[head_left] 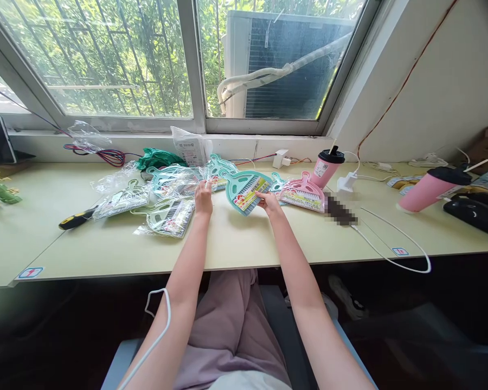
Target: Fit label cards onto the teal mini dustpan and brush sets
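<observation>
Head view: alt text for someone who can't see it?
The right hand holds a teal dustpan set over a pale desk; the left hand is beside bagged sets. A pink set and two pink cups are to the right, with a window behind.

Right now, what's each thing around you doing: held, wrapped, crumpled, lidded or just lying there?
Teal dustpan: held in the right hand
Pink dustpan: lying down
Pale green dustpan: wrapped
Green plastic: crumpled
Pink cup nearer the hands: lidded
Pink cup farther right: lidded
Yellow-and-black tool: lying down
</observation>
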`<state>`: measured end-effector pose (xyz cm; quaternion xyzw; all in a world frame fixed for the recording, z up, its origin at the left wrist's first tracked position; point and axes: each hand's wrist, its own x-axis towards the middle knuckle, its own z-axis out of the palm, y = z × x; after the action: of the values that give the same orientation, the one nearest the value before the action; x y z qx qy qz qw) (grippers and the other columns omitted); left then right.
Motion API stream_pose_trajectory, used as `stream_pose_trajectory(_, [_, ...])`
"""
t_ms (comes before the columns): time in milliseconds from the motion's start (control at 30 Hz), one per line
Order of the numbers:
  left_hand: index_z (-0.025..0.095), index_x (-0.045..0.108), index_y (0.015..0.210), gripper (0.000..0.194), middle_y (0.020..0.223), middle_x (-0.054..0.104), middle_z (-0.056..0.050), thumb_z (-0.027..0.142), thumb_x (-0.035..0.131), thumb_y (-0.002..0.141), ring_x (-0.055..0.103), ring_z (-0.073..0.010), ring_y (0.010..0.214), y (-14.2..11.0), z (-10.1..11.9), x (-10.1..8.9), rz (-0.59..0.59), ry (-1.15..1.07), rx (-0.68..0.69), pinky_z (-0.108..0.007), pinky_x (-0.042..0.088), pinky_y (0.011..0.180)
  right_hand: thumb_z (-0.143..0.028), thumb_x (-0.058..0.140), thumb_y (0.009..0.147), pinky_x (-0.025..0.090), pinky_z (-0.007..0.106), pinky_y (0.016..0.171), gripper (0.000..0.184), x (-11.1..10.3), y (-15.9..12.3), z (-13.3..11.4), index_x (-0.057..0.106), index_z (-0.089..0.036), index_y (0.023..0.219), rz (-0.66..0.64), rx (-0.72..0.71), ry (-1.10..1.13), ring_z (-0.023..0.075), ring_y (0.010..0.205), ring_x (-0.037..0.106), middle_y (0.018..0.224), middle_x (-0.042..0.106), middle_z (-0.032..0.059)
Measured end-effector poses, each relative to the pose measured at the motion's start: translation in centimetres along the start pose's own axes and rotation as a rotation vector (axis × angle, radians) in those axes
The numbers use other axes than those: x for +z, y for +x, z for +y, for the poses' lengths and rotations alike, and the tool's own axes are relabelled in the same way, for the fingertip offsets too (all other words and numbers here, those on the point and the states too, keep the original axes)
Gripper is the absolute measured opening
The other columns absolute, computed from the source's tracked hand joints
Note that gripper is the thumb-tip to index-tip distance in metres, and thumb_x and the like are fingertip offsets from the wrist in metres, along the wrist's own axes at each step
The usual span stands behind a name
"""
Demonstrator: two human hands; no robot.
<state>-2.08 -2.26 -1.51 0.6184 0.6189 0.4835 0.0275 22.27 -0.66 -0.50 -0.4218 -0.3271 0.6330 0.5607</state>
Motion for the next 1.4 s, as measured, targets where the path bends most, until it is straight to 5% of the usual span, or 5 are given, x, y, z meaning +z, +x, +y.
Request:
stream_pose_trajectory(300, [0.019, 0.055, 0.134, 0.056, 0.14, 0.052, -0.018, 0.002, 0.053, 0.081, 0.047, -0.0348, 0.13, -0.2, 0.3, 0.1, 0.045, 0.313, 0.009, -0.051, 0.027, 0.114, -0.007, 0.078, 0.072, 0.064, 0.041, 0.081, 0.023, 0.3, -0.3, -0.1, 0.067, -0.018, 0.089, -0.054, -0.025, -0.03, 0.021, 0.073, 0.074, 0.078, 0.077, 0.0031])
stream_pose_trajectory(600, [0.018, 0.073, 0.113, 0.04, 0.151, 0.045, -0.015, 0.005, 0.041, 0.091, 0.034, -0.0309, 0.144, -0.3, 0.1, 0.2, -0.16, 0.582, 0.013, -0.05, 0.026, 0.12, -0.008, 0.077, 0.073, 0.064, 0.038, 0.078, 0.02, 0.1, -0.2, -0.1, 0.065, -0.016, 0.086, -0.045, -0.001, -0.091, 0.0191, 0.071, 0.073, 0.079, 0.076, 0.004])
stream_pose_trajectory(767, [0.024, 0.073, 0.115, 0.045, 0.154, 0.044, -0.01, 0.002, 0.045, 0.088, 0.029, -0.0316, 0.148, -0.3, -0.6, 0.7, -0.239, 0.531, 0.091, -0.056, 0.024, 0.121, -0.006, 0.075, 0.074, 0.064, 0.035, 0.073, 0.018, 0.4, -0.4, -0.2, 0.064, -0.016, 0.084, -0.008, 0.031, -0.168, 0.0174, 0.067, 0.071, 0.073, 0.074, 0.0031])
stream_pose_trajectory(1000, [0.021, 0.072, 0.114, 0.051, 0.145, 0.052, -0.013, -0.005, 0.042, 0.082, 0.041, -0.0325, 0.14, -0.1, -0.7, 0.7, -0.108, 0.292, 0.253, -0.055, 0.037, 0.115, -0.004, 0.076, 0.072, 0.065, 0.037, 0.072, 0.021, 0.4, 0.0, 0.4, 0.063, -0.016, 0.084, 0.008, 0.065, -0.207, 0.0184, 0.068, 0.071, 0.074, 0.074, 0.0037])
stream_pose_trajectory(1400, [0.02, 0.047, 0.144, 0.063, 0.141, 0.057, -0.011, -0.001, 0.028, 0.088, 0.046, -0.0214, 0.139, -0.4, 2.0, 0.0, -0.135, 0.066, 0.574, -0.046, 0.039, 0.118, -0.007, 0.078, 0.071, 0.063, 0.036, 0.077, 0.018, 0.1, 0.2, 0.3, 0.069, -0.014, 0.085, -0.19, 0.129, -0.183, 0.0223, 0.081, 0.075, 0.083, 0.077, 0.0089])
